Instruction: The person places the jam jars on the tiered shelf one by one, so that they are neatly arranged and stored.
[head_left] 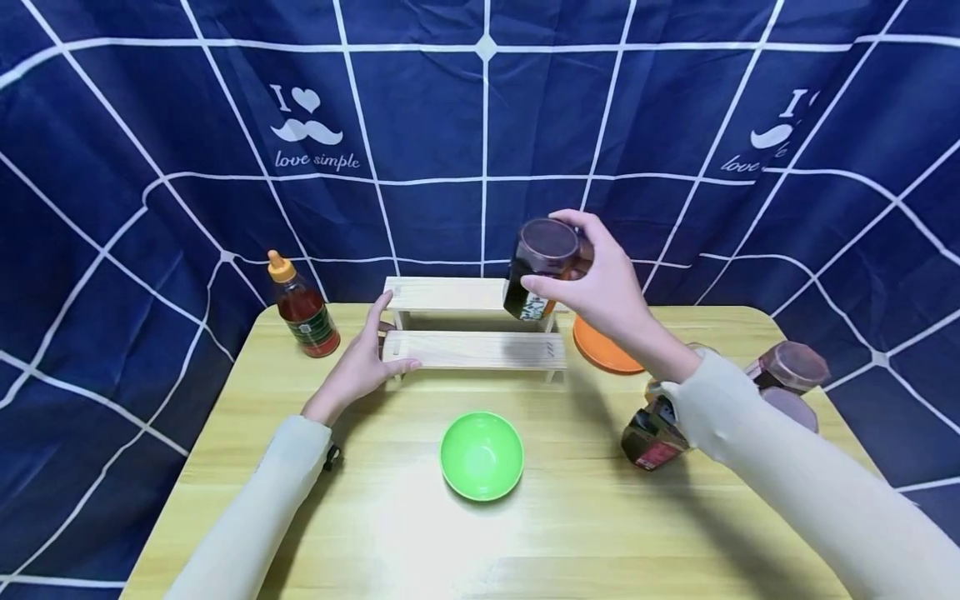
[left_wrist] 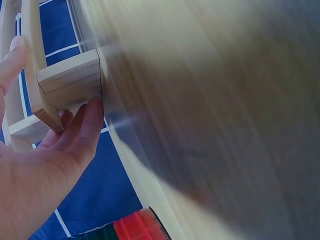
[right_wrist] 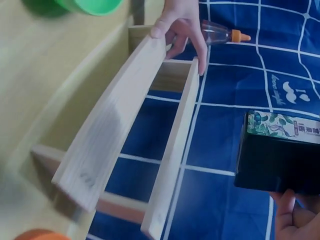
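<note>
A two-tier light wooden step rack (head_left: 480, 350) stands at the back middle of the table. My left hand (head_left: 360, 362) grips its left end, thumb over the lower plank's front edge. In the left wrist view, the fingers (left_wrist: 90, 125) reach round the rack's side support. Up above the right end of the upper plank, my right hand (head_left: 603, 279) holds a dark jar (head_left: 522, 283) with a wide round end facing up. The right wrist view shows the jar's dark side and printed label (right_wrist: 272, 124), with fingertips under it.
A squeeze bottle (head_left: 306, 317) of red-brown liquid with an orange cap stands at back left. A green bowl (head_left: 482, 457) sits in front of the rack. An orange plate (head_left: 603, 350) lies right of it. Near the right sleeve are a dark bottle (head_left: 651, 440) and several jars (head_left: 795, 367).
</note>
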